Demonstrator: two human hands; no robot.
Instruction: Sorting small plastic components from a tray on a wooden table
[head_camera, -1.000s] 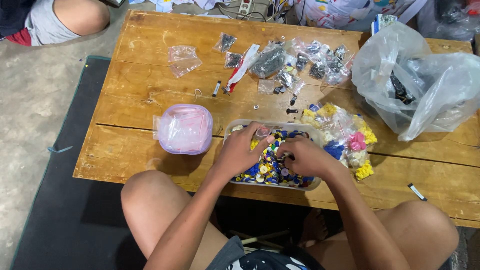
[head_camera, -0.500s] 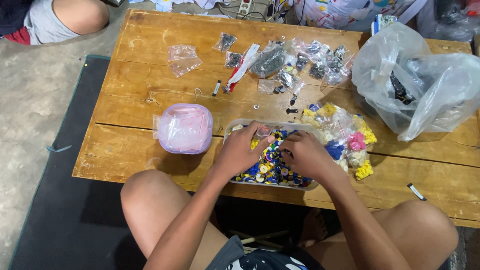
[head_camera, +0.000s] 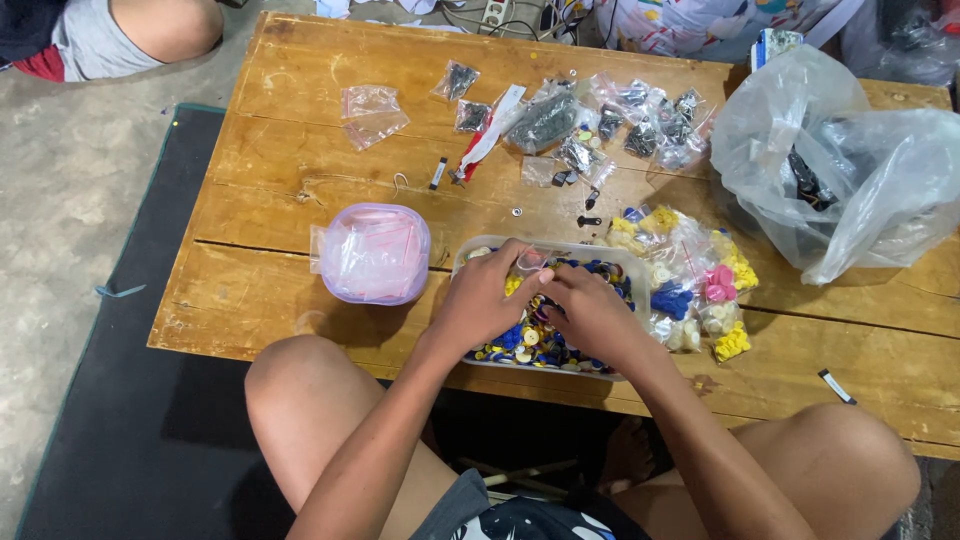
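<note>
1. Two hands over clear rectangular plastic tray (head_camera: 640, 268) of blue, yellow and white buttons (head_camera: 530, 340) on wooden table (head_camera: 300, 120): left hand (head_camera: 490, 295) and right hand (head_camera: 590, 310) meet above it.
2. Fingers curled, pinching small clear plastic bag (head_camera: 528, 262); grip itself hard to make out.
3. Risk, as judged: tray near table edge, could tip; buttons could scatter.
4. Buttons directly beneath fingertips, touching.

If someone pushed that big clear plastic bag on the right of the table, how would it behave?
The bag would probably crumple and slide rather than move as one piece: its film is thin, wrinkled and slumped. It looks light for its size, mostly air, with a few dark items inside. Those would likely shift about, and it cannot roll.
</note>
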